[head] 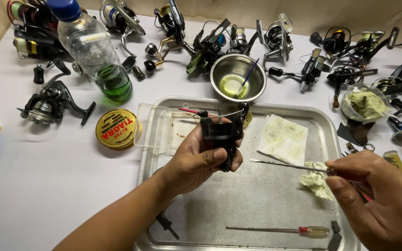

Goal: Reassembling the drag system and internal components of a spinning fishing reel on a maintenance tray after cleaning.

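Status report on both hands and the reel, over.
Left hand gripping black fishing reel above metal tray. Right hand holding thin screwdriver, tip short of reel. Nothing between them.

Two bare hands in view from above, both the wearer's own

Left hand [196, 160]: bare, no ring, no watch, no glove. Forearm also bare right to the bottom edge of the frame; no sleeve or cuff shows on it. Thumb [210, 158] lies across the front, nail short and plain. Knuckles and finger backs mostly turned away from the camera

Right hand [380, 197]: bare too, cut off by the right and bottom edges. No ring or band on the fingers [345, 165] that show. Wrist lies out of frame, so whether a sleeve or watch is worn there cannot be told

No plasters or marks on either hand
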